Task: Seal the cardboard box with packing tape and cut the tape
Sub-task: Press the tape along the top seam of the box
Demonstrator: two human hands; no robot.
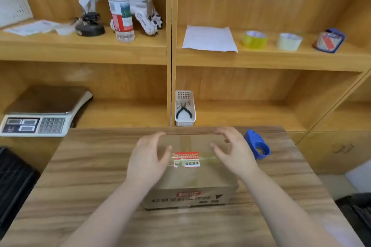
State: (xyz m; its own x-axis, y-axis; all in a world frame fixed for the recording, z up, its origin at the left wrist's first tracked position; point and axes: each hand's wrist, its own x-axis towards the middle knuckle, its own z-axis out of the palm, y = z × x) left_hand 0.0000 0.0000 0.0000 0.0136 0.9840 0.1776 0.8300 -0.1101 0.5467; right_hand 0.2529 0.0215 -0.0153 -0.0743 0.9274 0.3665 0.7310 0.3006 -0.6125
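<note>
**Both hands spread over the box top**

Your fingers point(217, 149) are spread and curled, clamped on nothing: your left hand point(147, 158) sits over the left part of the cardboard box point(190, 178), your right hand point(233, 152) over the right part, fingertips reaching toward the far edge. Whether the palms press the lid, you cannot tell from here. Between your hands runs a strip of clear tape point(186, 142) across a red and white label point(186, 159), heading away from you along the seam. The box lies in the middle of the worktop point(84, 176), its printed side facing you, its long axis left to right. There's bare wood on the left and in front. Just beside your right hand rests the blue tape dispenser point(258, 145), near the far right corner. Beyond the far edge stand the shelves point(120, 50).
</note>
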